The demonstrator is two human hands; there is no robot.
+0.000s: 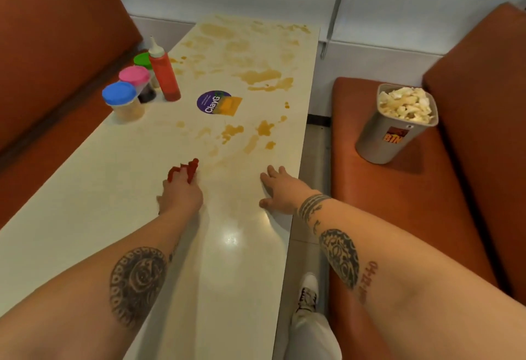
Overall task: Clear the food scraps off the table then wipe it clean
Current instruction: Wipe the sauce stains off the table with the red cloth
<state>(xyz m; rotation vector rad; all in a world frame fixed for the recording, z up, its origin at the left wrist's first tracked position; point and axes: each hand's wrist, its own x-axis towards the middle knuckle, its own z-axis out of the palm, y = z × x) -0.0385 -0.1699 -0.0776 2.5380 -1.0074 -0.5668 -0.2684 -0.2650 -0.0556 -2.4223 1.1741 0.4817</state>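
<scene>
Table (119, 189) smeared with yellow-brown stains (264, 76), left hand (182, 191) clamped on red cloth (183, 170), right hand (280, 189) flat, fingers spread, near the edge.

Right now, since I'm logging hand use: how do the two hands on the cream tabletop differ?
The left hand is closed around a crumpled red cloth; the right hand is open, empty and flat. The left sits mid-table, the right near the table's right edge. Both touch the tabletop.
</scene>
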